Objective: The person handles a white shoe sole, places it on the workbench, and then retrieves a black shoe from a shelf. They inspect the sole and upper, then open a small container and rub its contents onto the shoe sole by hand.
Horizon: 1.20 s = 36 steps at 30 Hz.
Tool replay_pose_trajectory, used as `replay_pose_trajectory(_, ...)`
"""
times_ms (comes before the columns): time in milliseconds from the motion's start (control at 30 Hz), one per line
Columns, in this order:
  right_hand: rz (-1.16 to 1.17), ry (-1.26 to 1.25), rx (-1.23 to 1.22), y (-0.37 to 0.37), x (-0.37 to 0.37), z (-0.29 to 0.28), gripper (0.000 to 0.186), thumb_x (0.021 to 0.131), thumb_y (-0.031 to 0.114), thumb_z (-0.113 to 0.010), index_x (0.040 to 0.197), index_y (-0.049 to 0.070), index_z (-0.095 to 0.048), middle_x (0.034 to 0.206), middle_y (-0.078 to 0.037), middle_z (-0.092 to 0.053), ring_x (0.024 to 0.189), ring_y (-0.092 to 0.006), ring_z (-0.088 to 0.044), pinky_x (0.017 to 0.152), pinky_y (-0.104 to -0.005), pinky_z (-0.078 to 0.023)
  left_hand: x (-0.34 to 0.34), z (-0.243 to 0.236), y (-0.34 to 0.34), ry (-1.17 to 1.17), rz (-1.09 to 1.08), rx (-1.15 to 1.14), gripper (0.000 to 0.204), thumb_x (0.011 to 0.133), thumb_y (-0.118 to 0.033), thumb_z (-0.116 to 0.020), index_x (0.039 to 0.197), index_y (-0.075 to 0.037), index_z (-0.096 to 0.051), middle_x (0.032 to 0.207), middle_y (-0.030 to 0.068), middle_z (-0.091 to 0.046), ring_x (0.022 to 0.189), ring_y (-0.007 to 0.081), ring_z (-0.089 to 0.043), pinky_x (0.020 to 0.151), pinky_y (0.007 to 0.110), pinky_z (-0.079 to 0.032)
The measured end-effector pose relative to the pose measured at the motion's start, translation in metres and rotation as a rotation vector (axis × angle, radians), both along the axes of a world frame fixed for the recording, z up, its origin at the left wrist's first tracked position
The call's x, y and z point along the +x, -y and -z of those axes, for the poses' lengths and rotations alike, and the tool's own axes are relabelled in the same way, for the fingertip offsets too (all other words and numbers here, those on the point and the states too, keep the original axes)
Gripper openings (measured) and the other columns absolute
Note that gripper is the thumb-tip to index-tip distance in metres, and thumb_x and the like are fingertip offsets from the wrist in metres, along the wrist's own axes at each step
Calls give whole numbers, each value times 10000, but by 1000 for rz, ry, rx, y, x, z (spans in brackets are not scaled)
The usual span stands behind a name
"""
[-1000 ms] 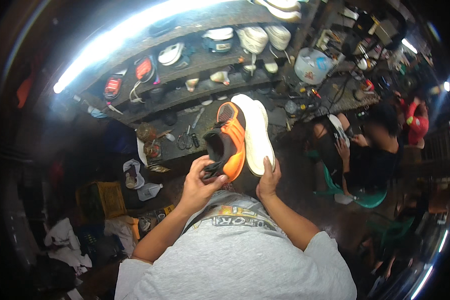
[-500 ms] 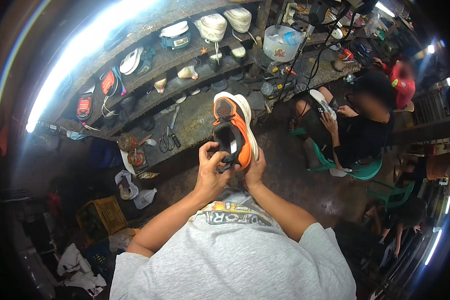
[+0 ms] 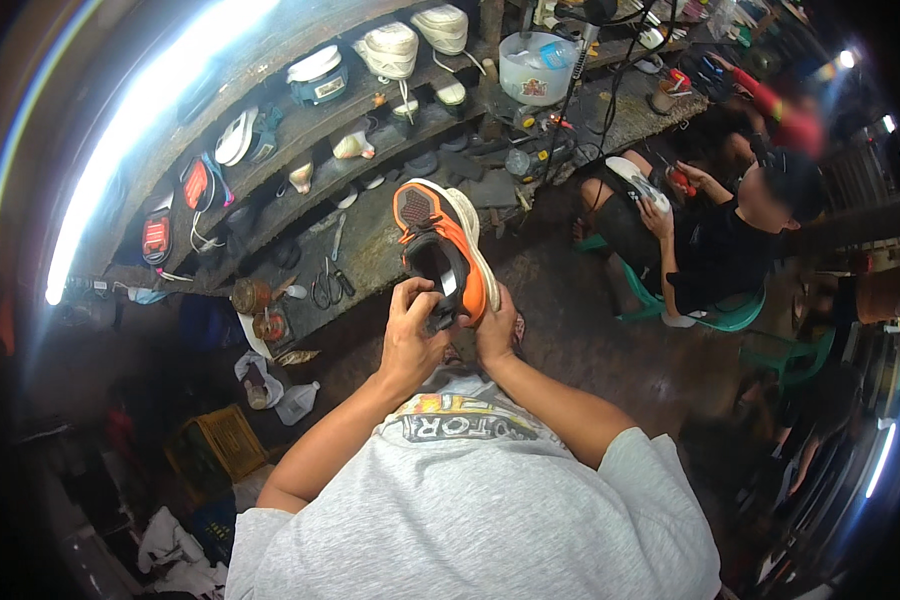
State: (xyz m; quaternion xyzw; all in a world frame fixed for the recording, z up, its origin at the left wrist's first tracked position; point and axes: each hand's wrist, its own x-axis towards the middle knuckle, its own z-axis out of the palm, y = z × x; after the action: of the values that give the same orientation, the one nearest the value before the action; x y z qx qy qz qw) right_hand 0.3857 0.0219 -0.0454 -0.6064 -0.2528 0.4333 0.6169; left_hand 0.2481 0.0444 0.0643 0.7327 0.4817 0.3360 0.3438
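Observation:
An orange and black sneaker with a thick white sole is held up in front of my chest, its toe pointing away and its opening facing me. My right hand wraps round the heel end from the right, against the sole. At the black padded collar, my left hand has its fingers bent and pinching the edge on the left side. Something pale shows inside the shoe. The fingertips of my left hand are partly hidden by the collar.
Beyond the sneaker runs a worn workbench with scissors and glue-smeared jars. Shelves above hold several shoes. A white bucket stands farther right. At right a co-worker on a green chair holds a white shoe. A yellow crate lies lower left.
The sneaker and the shelves sit farther left in the picture. My left fingers have shifted a little at the collar. The co-worker's head has come up, and a red-handled tool now shows in their hand.

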Motion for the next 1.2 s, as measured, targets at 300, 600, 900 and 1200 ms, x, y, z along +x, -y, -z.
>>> replay_pose_trajectory(300,72,221,-40,0,40,-17,310,950,206,-647,1172,-10,-652,1022,-163,-708,947,-263,-672,860,-369,-509,37,-10,-8,25,40,-5,400,730,-141,-895,1017,7,-659,1194,177,-565,1105,334,-604,891,410,-531)
replay_pose_trajectory(600,11,211,92,-15,104,-8,346,987,210,-634,1243,-23,-631,1080,-141,-698,994,-227,-647,894,-350,-494,84,-13,-21,44,55,124,363,735,-74,-872,960,21,-604,1135,171,-632,1042,325,-648,905,405,-526)
replay_pose_trajectory(900,-125,-103,50,-42,166,-25,385,991,267,-662,1261,0,-605,1102,-44,-654,967,-156,-638,841,-314,-523,107,-51,-15,137,79,97,438,753,-144,-885,1089,-1,-642,1189,131,-657,1115,309,-611,938,387,-521)
replay_pose_trajectory(1200,-263,-397,369,-60,251,-101,429,943,143,-627,1316,-54,-549,1225,-144,-648,1144,-258,-641,988,-399,-508,19,-163,10,317,52,506,508,644,-212,-978,927,-29,-597,1048,187,-695,923,296,-685,800,409,-533)
